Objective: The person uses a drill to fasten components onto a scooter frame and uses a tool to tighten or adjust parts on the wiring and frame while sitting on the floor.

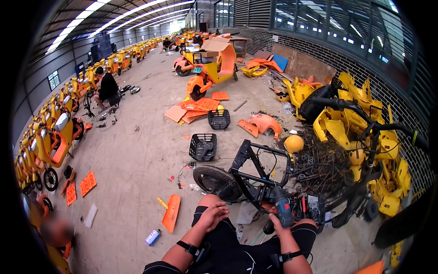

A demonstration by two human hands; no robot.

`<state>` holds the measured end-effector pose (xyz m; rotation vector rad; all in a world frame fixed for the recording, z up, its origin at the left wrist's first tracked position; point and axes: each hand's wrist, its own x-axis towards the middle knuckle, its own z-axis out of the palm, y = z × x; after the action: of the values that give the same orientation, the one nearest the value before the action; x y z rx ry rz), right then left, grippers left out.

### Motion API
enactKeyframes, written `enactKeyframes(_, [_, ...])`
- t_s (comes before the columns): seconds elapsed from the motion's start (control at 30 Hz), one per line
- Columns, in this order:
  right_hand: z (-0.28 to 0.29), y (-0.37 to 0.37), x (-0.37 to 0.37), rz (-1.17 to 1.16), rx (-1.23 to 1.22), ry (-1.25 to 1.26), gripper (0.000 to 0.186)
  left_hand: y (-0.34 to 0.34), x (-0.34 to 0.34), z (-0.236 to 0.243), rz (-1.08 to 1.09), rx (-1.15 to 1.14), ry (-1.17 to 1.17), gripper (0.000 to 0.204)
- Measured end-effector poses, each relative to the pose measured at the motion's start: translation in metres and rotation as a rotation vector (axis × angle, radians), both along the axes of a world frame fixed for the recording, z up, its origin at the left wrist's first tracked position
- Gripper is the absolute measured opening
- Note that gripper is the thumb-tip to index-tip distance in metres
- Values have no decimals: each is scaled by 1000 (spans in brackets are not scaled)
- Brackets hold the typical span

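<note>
My right hand (277, 223) is wrapped round the grip of a blue and black cordless drill (284, 211). The drill points away from me, over the lower part of a stripped black scooter frame (243, 157); whether its tip touches the frame I cannot make out. My left hand (214, 216) rests on my left knee, empty, its fingers stretched out. Just beyond that knee is the frame's black wheel (213, 179). Black handlebars (353, 107) with hanging cables rise at the right. Red and black parts (305, 204) sit in the frame beside the drill.
Dark metal parts (321, 160) and yellow body panels (388, 182) are heaped at right. Black baskets (203, 147), an orange panel (171, 213) and a spray can (153, 237) lie on the floor. A yellow scooter (212, 71) stands ahead. Another person (107, 86) sits at left near scooter rows.
</note>
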<state>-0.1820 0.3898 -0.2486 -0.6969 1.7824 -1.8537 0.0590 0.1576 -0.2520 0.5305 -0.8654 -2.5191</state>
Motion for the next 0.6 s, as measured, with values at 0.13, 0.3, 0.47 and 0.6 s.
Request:
enactKeyframes(0.13, [9,3,-2,-13,29,34,33,6,-4,-1,-35,-3,23,32])
enactKeyframes(0.3, [58,1,10,-35,0,-127,26,8,-4,-8,-43,-11,29,33])
enactKeyframes(0.47, [80,-1,1,-48,21,-288,19,8,-5,-5,-30,-11,47,34])
enactKeyframes(0.6, [115,-4,-2,-33,117,-210,11,9,-11,-1,-26,-2,78,35])
